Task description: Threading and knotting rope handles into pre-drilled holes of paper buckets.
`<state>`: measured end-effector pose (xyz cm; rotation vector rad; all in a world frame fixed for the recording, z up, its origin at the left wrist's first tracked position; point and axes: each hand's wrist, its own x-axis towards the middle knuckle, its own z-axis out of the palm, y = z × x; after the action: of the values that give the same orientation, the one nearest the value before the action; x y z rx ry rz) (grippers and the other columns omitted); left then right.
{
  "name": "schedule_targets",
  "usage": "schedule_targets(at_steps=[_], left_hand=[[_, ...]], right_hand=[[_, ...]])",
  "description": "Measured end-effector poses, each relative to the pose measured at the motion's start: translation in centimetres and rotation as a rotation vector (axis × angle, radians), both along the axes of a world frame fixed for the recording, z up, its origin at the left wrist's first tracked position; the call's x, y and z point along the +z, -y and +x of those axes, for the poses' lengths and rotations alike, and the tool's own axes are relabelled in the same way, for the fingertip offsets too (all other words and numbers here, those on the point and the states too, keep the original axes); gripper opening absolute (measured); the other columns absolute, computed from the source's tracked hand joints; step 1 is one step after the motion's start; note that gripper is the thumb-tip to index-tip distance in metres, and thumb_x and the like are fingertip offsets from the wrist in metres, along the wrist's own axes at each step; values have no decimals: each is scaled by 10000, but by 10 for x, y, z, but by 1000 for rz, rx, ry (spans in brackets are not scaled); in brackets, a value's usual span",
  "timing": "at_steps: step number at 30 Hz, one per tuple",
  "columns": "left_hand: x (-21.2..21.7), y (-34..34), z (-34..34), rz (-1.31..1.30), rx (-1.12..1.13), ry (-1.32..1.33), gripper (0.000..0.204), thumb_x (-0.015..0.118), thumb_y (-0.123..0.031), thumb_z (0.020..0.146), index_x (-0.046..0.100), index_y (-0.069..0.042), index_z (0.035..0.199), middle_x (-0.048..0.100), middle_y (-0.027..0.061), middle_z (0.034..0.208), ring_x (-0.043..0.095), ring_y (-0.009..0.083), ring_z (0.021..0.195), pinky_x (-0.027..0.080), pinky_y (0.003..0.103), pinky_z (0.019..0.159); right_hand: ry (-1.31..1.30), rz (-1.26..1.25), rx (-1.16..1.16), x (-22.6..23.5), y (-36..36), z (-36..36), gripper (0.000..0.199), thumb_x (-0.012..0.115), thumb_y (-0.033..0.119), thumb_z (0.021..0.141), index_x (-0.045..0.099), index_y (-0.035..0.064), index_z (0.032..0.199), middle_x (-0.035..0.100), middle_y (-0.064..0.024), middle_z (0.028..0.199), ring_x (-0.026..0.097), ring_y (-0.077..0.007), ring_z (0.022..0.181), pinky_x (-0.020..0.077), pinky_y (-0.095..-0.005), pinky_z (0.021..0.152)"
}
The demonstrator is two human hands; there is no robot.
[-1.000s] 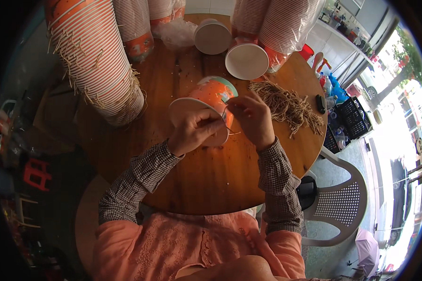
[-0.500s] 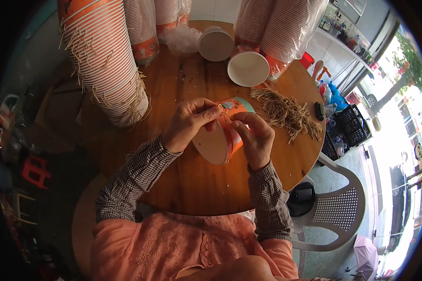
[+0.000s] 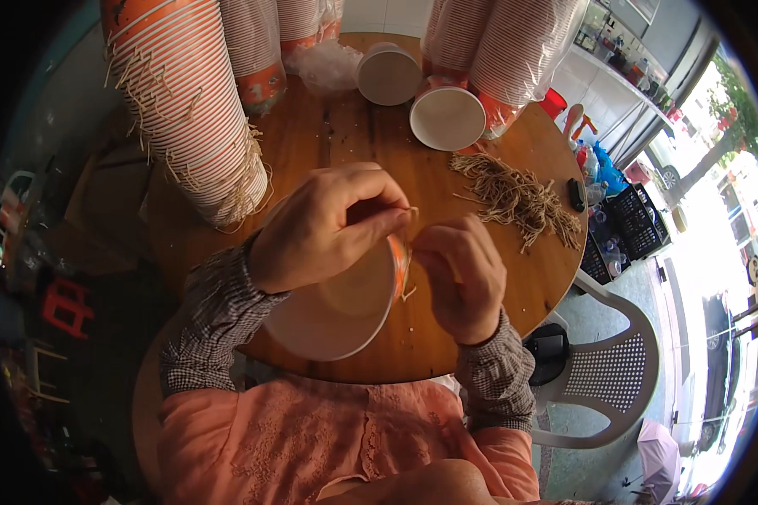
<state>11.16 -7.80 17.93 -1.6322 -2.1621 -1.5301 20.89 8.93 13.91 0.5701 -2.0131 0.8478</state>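
Note:
A large paper tub (image 3: pixel 333 324), white inside and orange outside, lies tilted on the table in front of me with its open mouth toward me. My left hand (image 3: pixel 337 223) is over the tub, its thumb and forefinger pinched on a short piece of twine whose end sticks out past the fingertips. Close by on the right, my right hand (image 3: pixel 463 273) is closed in a pinch beside the tub's orange side. A thin strand shows at those fingertips, and another twine end hangs against the tub just below.
A tall stack of paper tubs (image 3: pixel 189 109) draped with twine stands at the left. A heap of loose twine (image 3: pixel 522 198) lies on the right of the round wooden table (image 3: pixel 379 349). Two single tubs and several wrapped stacks stand behind; a grey chair (image 3: pixel 606 370) is at the right.
The tub has come nearer to me and to the left, and its mouth shows wider. My left hand has moved over it; my right hand has dropped slightly.

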Motion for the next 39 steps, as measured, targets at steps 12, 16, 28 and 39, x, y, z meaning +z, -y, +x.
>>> schedule_targets(at_steps=[12,16,28,39], left_hand=[[-51,-52,-32,-242,-338,725,214,654,-164,900,598,18,999,638,33,818,580,60,673,485,202,563],[-50,-63,-25,-160,-247,736,150,636,-94,906,593,23,990,647,46,839,609,75,728,509,213,623],[-60,-83,-34,-105,-66,348,153,653,-97,893,624,20,987,668,37,839,622,61,722,514,207,629],[-48,-90,-33,-385,-85,678,138,628,-117,901,626,13,949,611,10,739,546,49,573,452,196,497]], right_hand=[[123,233,-457,-11,-73,13,122,632,9,803,571,35,906,581,-99,849,569,-296,800,470,-375,680],[167,217,-506,-6,-84,25,104,636,21,815,580,35,902,584,-94,852,570,-288,802,469,-377,683],[275,362,-449,-8,-91,15,91,618,107,840,576,35,877,560,-89,887,546,-280,857,461,-390,755],[380,317,-326,-19,-100,12,72,631,87,821,604,39,868,561,-100,863,551,-297,865,467,-393,750]])
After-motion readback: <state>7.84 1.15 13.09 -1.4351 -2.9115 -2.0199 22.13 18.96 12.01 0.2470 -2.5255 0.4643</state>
